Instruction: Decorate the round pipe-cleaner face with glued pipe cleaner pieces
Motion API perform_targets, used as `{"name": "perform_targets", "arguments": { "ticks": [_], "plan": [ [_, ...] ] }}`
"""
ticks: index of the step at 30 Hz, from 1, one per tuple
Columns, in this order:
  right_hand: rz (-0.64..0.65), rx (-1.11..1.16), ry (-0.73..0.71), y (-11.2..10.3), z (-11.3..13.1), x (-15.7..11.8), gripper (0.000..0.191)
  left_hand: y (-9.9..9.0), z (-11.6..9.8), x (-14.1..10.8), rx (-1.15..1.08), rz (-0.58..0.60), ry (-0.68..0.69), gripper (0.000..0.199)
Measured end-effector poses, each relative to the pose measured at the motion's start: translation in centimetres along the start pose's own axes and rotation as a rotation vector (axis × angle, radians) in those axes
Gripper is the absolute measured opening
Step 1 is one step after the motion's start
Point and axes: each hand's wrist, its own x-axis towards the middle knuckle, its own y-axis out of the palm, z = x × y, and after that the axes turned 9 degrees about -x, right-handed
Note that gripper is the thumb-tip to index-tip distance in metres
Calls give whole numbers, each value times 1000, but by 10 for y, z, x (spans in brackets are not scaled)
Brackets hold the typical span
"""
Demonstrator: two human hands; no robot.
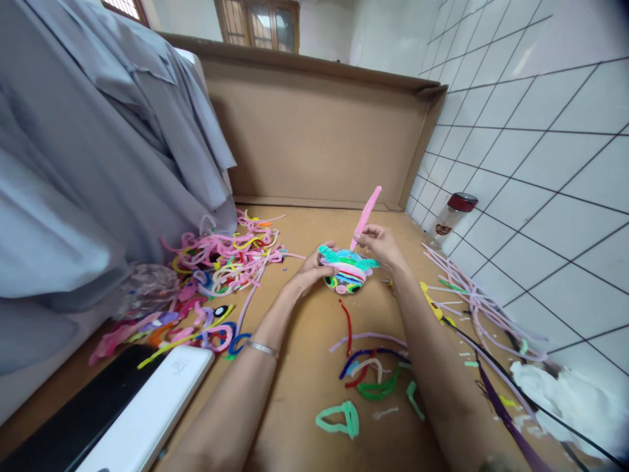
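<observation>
A colourful pipe-cleaner figure (350,270) with teal side pieces, striped bands and two dark eye-like rings sits slightly above the cardboard surface. My left hand (313,271) grips it from its left side, fingers behind and thumb in front. Between the thumb and fingers of my right hand (382,245) is a pink fuzzy strip (368,213), which slants upward. Its lower end is at the back of the figure's top; whether it is joined there I cannot tell. Closer to me lie a red pipe cleaner (347,326), a green curved piece (379,389) and a mint-green loop (339,419).
Tangled pipe cleaners (226,252) heap up on the left, near a white power bank (152,406). Long pale-pink pipe cleaners (484,305), a lidded bottle (451,216) and white tissue (570,393) line the right. A cardboard wall (314,131) rises behind; grey cloth (108,144) hangs left.
</observation>
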Motion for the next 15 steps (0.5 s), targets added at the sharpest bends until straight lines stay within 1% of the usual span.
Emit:
{"name": "perform_targets", "arguments": {
  "ticks": [3, 8, 15],
  "plan": [
    [16, -14, -31, 4, 0, -1, 29, 0, 0, -1, -6, -12, 2, 95],
    [20, -36, 0, 7, 0, -2, 25, 1, 0, 0, -13, -19, 8, 93],
    [2, -62, -9, 7, 5, -3, 22, 0, 2, 1, -23, -5, 7, 95]
  ]
}}
